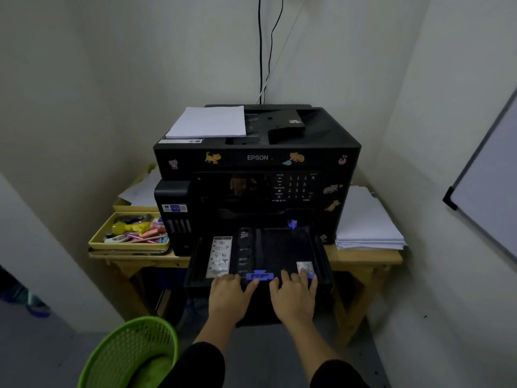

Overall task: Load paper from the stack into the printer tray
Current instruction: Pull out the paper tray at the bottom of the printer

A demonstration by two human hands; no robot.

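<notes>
Printer: the black printer (257, 158) is your landmark; it stands on the wooden worktop (363, 259) with cables running up the wall behind it.
Printer tray: the tray (279, 247) is drawn out of the printer's front toward you, and its dark floor shows no paper.
Stack on top: one paper stack (208, 121) lies on the printer's lid, at its left rear.
Stack at the side: a thicker, looser paper pile (366, 222) rests on the worktop just right of the printer.
Left hand: your left hand (228, 292) lies flat on the tray's front edge, fingers spread, gripping nothing.
Right hand: your right hand (295, 292) rests flat on the same edge, just beside the other hand, also holding nothing.
Blue guide: the blue guide tab (260, 275) sits at the tray's front, between your two hands.
Step in hand: I judge you are setting the tray ready; slide the guide clear before fetching sheets.
Paper versus grip: both stacks lie well apart from your hands, above and behind the tray, so you must reach up to the printer.
</notes>
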